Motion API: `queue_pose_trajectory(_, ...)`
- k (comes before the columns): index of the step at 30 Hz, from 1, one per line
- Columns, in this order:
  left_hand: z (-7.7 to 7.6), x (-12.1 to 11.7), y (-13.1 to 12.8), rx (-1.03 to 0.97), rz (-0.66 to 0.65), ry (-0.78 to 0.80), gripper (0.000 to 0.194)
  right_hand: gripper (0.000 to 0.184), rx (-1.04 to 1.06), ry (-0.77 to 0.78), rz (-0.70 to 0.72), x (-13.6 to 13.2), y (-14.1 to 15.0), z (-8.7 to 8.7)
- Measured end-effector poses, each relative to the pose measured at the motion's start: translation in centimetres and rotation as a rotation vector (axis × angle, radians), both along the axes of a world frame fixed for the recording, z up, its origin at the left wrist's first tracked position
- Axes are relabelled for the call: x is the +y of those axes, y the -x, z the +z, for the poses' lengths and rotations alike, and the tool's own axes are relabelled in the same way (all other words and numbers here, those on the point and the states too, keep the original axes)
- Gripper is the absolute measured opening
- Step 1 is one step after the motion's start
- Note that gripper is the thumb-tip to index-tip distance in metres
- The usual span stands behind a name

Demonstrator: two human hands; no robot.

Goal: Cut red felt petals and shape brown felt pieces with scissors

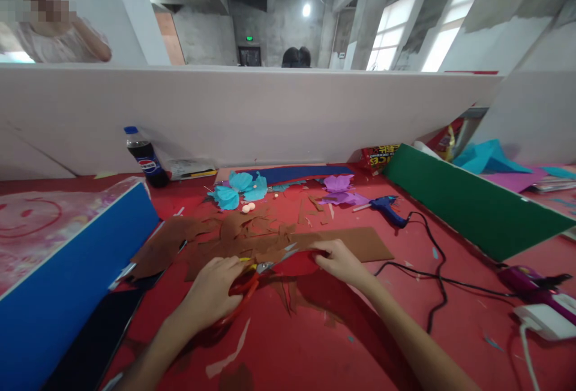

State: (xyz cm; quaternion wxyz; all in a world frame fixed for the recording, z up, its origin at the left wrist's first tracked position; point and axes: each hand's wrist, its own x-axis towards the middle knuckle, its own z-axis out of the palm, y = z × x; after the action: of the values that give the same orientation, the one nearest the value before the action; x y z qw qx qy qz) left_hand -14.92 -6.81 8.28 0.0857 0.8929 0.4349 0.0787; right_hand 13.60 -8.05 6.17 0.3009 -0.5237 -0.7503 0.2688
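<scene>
My left hand (213, 289) is wrapped round the orange and yellow handles of a pair of scissors (264, 267). Their blades point right and stand partly apart, at a piece of brown craft paper (272, 254). From the other side my right hand (337, 261) pinches the brown paper near the blade tips; its fingertips partly hide the edge it holds. Behind both hands a long brown sheet (371, 243) lies on the red tabletop (306, 349). Brown offcuts (252, 226) are scattered around it.
Turquoise paper flowers (240, 187), purple paper petals (338, 186) and a blue glue gun (387, 208) with a black cord lie farther back. A cola bottle (147, 160) stands back left. Blue (81, 283) and green (472, 202) boards flank the workspace. A person (63, 40) is beyond the partition.
</scene>
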Motion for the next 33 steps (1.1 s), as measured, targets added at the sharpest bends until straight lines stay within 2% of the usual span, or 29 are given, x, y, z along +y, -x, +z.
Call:
queue_pose_trajectory(8,0.08,0.09,0.26,0.031,-0.023,0.016,0.035,0.029,-0.017,-0.008,0.001,-0.06,0.02,-0.05)
queue_pose_trajectory(14,0.26,0.17,0.39,0.056,-0.051,0.013,0.048,0.031,-0.048,-0.007,0.007,-0.13,0.01,0.18)
queue_pose_trajectory(26,0.13,0.24,0.34,0.052,-0.051,0.023,0.05,0.035,-0.032,0.002,0.009,-0.13,-0.02,0.01)
queue_pose_trajectory(33,0.3,-0.05,0.03,0.088,-0.025,0.013,0.039,0.035,-0.024,-0.003,0.026,-0.25,0.16,0.32)
